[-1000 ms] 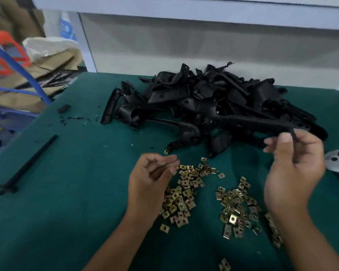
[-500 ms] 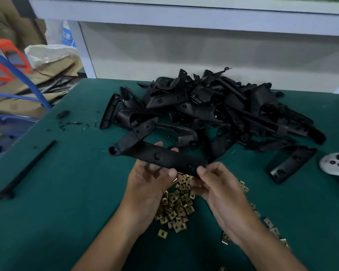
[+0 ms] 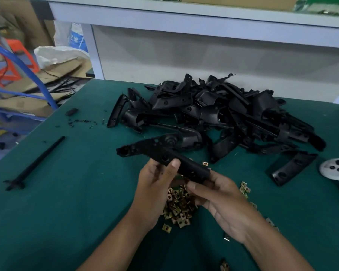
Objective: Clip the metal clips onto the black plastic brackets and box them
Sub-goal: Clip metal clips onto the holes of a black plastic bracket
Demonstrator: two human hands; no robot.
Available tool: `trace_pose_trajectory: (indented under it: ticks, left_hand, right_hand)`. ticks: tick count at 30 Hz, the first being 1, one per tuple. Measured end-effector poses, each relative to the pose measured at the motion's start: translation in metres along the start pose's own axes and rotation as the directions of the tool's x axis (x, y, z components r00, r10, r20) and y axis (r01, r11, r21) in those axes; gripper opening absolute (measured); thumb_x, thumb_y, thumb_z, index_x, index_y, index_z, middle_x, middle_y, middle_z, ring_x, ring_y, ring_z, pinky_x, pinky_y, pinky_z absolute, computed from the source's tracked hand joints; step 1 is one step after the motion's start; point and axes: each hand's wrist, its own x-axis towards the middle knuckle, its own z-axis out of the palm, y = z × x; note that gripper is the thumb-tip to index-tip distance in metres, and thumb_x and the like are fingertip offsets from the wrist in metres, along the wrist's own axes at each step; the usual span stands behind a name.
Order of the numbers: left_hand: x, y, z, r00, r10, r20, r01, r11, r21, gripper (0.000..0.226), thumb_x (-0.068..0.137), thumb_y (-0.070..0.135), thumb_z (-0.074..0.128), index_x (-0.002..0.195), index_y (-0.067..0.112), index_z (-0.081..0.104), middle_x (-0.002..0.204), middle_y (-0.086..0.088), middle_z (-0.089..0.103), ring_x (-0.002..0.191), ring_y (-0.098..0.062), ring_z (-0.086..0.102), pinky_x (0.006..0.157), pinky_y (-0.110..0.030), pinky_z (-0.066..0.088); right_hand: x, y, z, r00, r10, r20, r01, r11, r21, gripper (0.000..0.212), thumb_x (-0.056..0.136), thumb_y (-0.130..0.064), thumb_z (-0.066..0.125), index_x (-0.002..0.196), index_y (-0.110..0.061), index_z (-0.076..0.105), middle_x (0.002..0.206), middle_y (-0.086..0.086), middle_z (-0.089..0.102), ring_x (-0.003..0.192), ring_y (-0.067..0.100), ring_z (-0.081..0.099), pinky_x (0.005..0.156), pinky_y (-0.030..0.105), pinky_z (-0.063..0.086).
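Observation:
Both hands hold one long black plastic bracket point(image 3: 160, 153) above the green table point(image 3: 67, 212). My left hand point(image 3: 157, 184) grips its middle, thumb on top. My right hand point(image 3: 217, 194) holds its near right end from below. Under the hands lies a heap of small brass-coloured metal clips point(image 3: 179, 208), with more clips point(image 3: 245, 187) scattered to the right. A big pile of black brackets point(image 3: 213, 114) fills the table's far middle. Whether a clip is pinched against the bracket cannot be told.
A single black bracket point(image 3: 290, 169) lies right of the pile, beside a white round object point(image 3: 335, 169) at the right edge. A thin black rod point(image 3: 35, 165) lies on the left. Cardboard point(image 3: 27, 98), blue tubing and a red stool stand off the table's left edge.
A second ago my right hand was at the pile on the right and my left hand pinched over the clips. Now both hold one bracket over the clips, turned slightly since half a second ago.

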Motion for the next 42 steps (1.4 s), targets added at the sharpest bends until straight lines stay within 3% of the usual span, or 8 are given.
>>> trace_pose_trajectory:
  ticks: [7,10,13,18,23,26,30,42]
  left_hand:
    - [-0.001,0.003,0.004,0.998,0.052,-0.024,-0.051,0.998,0.030,0.036,0.096,0.027,0.062,0.119,0.001,0.054,0.118,-0.011,0.074,0.118,-0.029,0.065,0.107,-0.061,0.044]
    - [0.004,0.004,-0.002,0.989,0.075,-0.127,-0.081,0.996,-0.042,0.024,0.098,0.018,0.056,0.120,0.010,0.050,0.108,-0.008,0.075,0.112,-0.023,0.065,0.107,-0.056,0.044]
    - [0.006,0.004,-0.009,0.980,0.105,-0.167,-0.111,0.993,-0.029,0.026,0.093,0.015,0.051,0.117,0.023,0.046,0.107,-0.007,0.073,0.089,-0.016,0.061,0.080,-0.036,0.047]
    - [-0.003,0.003,-0.002,0.996,0.049,-0.079,-0.054,0.997,-0.058,0.020,0.094,0.010,0.048,0.105,0.026,0.050,0.087,-0.007,0.069,0.067,-0.018,0.051,0.062,-0.028,0.047]
    - [-0.004,0.008,0.002,0.999,0.007,-0.039,-0.009,0.999,-0.048,0.018,0.101,0.038,0.051,0.089,0.033,0.065,0.078,-0.004,0.070,0.060,-0.012,0.054,0.058,-0.023,0.049]
    - [-0.003,0.006,0.000,1.000,-0.019,0.010,0.020,0.990,-0.141,0.016,0.102,0.014,0.054,0.115,0.022,0.057,0.108,-0.002,0.072,0.057,-0.014,0.049,0.053,-0.027,0.048]
    - [-0.002,0.008,-0.004,0.990,-0.143,0.008,0.139,0.949,-0.284,0.038,0.091,-0.001,0.055,0.113,0.029,0.062,0.101,0.002,0.071,0.069,-0.015,0.068,0.046,-0.025,0.049]
    - [0.002,0.005,-0.004,0.924,-0.309,0.227,0.370,0.873,-0.319,0.033,0.067,0.038,0.093,0.087,0.023,0.071,0.078,0.003,0.060,0.062,-0.008,0.060,0.055,-0.020,0.054]
  right_hand:
    - [-0.011,-0.001,-0.015,0.996,0.027,0.084,-0.005,0.968,-0.250,0.045,0.074,-0.013,0.086,0.115,-0.016,0.067,0.098,0.004,0.077,0.090,0.014,0.072,0.073,0.025,0.056]
    - [-0.012,0.001,-0.021,0.973,-0.183,0.143,0.226,0.605,-0.764,0.043,0.080,-0.042,0.084,0.116,-0.042,0.060,0.109,-0.022,0.067,0.102,-0.001,0.061,0.085,0.016,0.048]
    - [-0.014,0.010,-0.022,0.901,-0.230,0.367,0.414,0.206,-0.887,0.045,0.079,-0.065,0.074,0.118,-0.044,0.063,0.115,-0.031,0.053,0.113,-0.007,0.045,0.091,0.010,0.036]
    - [-0.015,0.017,-0.022,0.824,-0.306,0.478,0.530,0.113,-0.841,0.023,0.090,-0.046,0.071,0.104,-0.029,0.071,0.100,-0.024,0.057,0.100,-0.001,0.048,0.085,0.017,0.037]
    - [-0.014,0.015,-0.023,0.843,-0.347,0.411,0.495,0.201,-0.845,0.008,0.093,-0.034,0.072,0.094,-0.028,0.068,0.093,-0.021,0.060,0.093,0.002,0.056,0.076,0.013,0.040]
    - [-0.013,0.009,-0.024,0.867,-0.418,0.270,0.450,0.425,-0.786,0.003,0.092,-0.030,0.072,0.095,-0.028,0.071,0.092,-0.020,0.069,0.089,0.003,0.065,0.073,0.009,0.044]
    - [-0.015,-0.004,-0.023,0.912,-0.383,0.147,0.405,0.779,-0.478,0.012,0.090,-0.030,0.069,0.101,-0.033,0.073,0.097,-0.006,0.075,0.090,0.005,0.069,0.076,0.015,0.050]
    - [-0.016,-0.010,-0.026,0.894,-0.445,0.047,0.438,0.848,-0.298,0.018,0.086,-0.045,0.077,0.096,-0.030,0.078,0.082,-0.001,0.074,0.073,0.003,0.063,0.064,0.017,0.050]
